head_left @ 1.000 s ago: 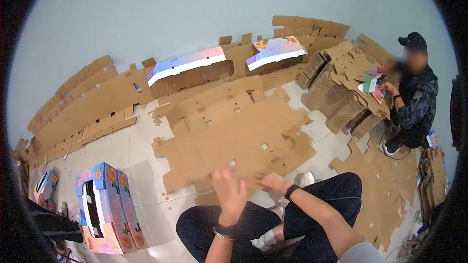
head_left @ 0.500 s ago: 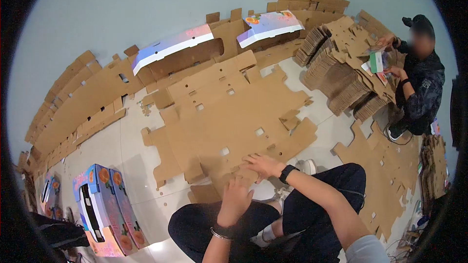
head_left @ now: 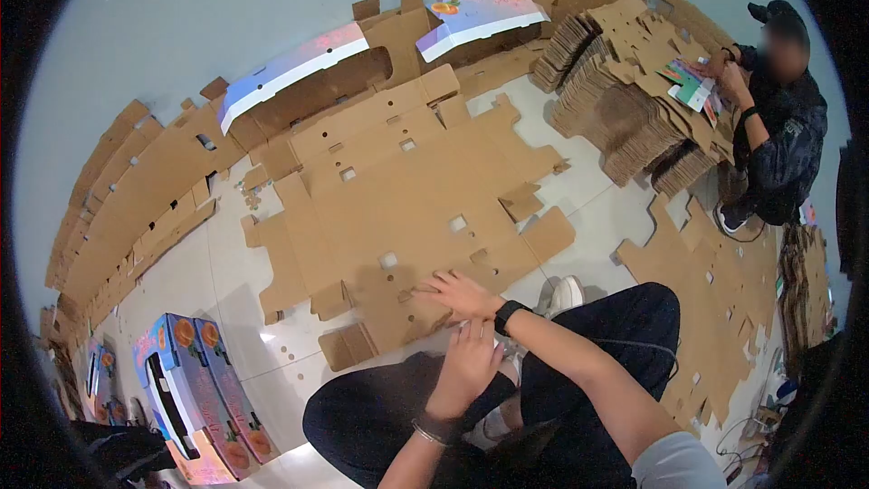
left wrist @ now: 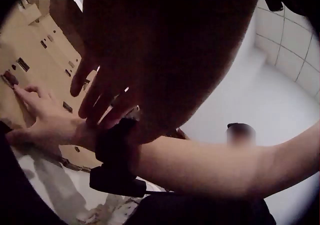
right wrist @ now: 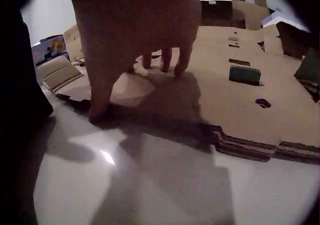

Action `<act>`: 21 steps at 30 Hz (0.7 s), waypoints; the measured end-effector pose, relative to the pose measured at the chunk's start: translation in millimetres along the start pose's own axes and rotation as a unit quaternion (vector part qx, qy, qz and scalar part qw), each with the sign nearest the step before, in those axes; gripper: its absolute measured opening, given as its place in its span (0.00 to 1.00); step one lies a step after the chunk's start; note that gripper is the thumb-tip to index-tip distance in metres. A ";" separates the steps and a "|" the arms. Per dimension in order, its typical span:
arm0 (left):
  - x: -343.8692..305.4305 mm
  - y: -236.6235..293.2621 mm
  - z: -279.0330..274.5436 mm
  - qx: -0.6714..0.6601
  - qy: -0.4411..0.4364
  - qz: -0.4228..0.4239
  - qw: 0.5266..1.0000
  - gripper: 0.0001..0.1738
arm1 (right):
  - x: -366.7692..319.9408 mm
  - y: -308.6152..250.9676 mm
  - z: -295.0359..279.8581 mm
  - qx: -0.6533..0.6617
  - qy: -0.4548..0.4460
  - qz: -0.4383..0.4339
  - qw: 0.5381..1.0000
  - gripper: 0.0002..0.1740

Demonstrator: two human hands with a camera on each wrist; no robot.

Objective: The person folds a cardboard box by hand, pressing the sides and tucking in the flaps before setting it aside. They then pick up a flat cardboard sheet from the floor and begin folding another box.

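Observation:
A large flat die-cut cardboard sheet [head_left: 407,208] lies on the floor in front of my crossed legs. My right hand [head_left: 455,292], with a black watch [head_left: 507,315] on its wrist, rests on the sheet's near edge with fingers spread and straight. The right wrist view shows the right hand's fingertips [right wrist: 165,65] touching the cardboard sheet [right wrist: 240,100]. My left hand [head_left: 469,362], a bracelet on its wrist, hovers just behind the right wrist with fingers loose and holds nothing. In the left wrist view the left hand [left wrist: 100,92] sits above the right hand [left wrist: 37,117] and the watch [left wrist: 117,155].
Printed blue boxes [head_left: 199,380] stand at the left. Tall stacks of folded cardboard [head_left: 625,118] rise at the far right beside another seated person [head_left: 778,127]. More flat cardboard [head_left: 154,190] leans along the wall, and further sheets [head_left: 715,281] cover the floor at the right.
My left hand has come down from in front of me to just behind the right wrist. The right hand has slid forward onto the sheet's edge.

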State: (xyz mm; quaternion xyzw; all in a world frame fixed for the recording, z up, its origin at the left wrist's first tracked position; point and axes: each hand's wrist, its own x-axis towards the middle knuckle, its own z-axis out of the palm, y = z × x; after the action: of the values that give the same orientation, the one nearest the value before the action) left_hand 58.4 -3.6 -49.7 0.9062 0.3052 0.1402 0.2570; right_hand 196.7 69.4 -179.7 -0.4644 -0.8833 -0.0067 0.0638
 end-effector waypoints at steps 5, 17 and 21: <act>6.9 6.3 -11.0 -0.011 0.021 0.010 1.000 0.18 | 4.7 -5.2 -5.8 0.069 -0.022 0.032 0.997 0.51; -1.3 2.6 -7.4 0.060 0.038 -0.012 0.997 0.16 | 28.9 -50.4 17.4 0.054 -0.050 0.160 0.984 0.34; -2.1 4.6 -14.0 0.028 -0.009 -0.076 0.997 0.19 | 34.8 -47.8 12.1 0.067 -0.081 0.185 0.977 0.33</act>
State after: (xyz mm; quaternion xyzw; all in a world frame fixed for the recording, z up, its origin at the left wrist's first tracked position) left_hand 53.2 -2.7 -35.7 0.8885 0.3743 0.1034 0.2445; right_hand 136.6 71.6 -185.3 -0.6133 -0.7829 0.1017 0.0232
